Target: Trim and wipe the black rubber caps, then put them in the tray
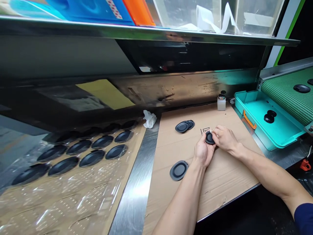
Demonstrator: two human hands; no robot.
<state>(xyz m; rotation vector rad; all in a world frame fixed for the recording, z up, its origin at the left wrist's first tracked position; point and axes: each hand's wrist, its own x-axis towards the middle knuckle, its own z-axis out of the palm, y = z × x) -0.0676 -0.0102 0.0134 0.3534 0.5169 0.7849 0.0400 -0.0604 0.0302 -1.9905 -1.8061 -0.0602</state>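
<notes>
A metal counter is running through the lower middle of the frame, with a cardboard sheet lying on it and a metal shelf crossing above. Right of centre, the left hand is reaching up from the bottom edge, its forearm slanting and its palm turning upward, the fingers closing around a small black disc above the cardboard. The right hand is coming in from the lower right, forearm sloping down to a dark blue sleeve, wrist bending inward, fingers drawing narrowly together at the disc's right edge; whether they are gripping it, I cannot tell. Overlapping black plates are lying above and left of the hands, and a single plate is resting beside the left forearm. A teal tray is sitting at the right, and a clear plastic tray is filling the lower left.
</notes>
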